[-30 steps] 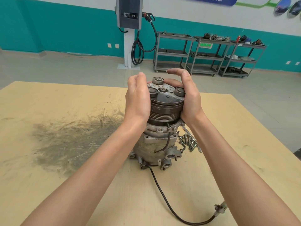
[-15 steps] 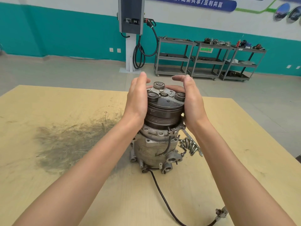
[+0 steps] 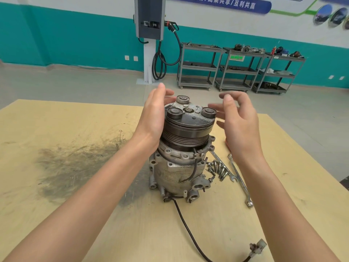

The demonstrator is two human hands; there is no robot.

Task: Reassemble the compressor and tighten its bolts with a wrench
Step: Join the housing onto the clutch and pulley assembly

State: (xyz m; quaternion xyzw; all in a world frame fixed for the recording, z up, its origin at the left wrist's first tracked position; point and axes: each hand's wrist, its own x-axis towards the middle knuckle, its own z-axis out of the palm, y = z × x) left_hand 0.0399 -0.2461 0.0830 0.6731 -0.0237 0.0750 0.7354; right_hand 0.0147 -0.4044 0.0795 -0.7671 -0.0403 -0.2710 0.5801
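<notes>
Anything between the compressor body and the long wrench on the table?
Yes: in the head view, a loose pile of bolts lies between the compressor and the wrench.

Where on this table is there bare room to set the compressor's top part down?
Left of the compressor, the table is bare apart from a dark smudge. The near edge is free on both sides of the black cable. Right of the compressor is crowded: bolts and wrenches lie there.
</notes>
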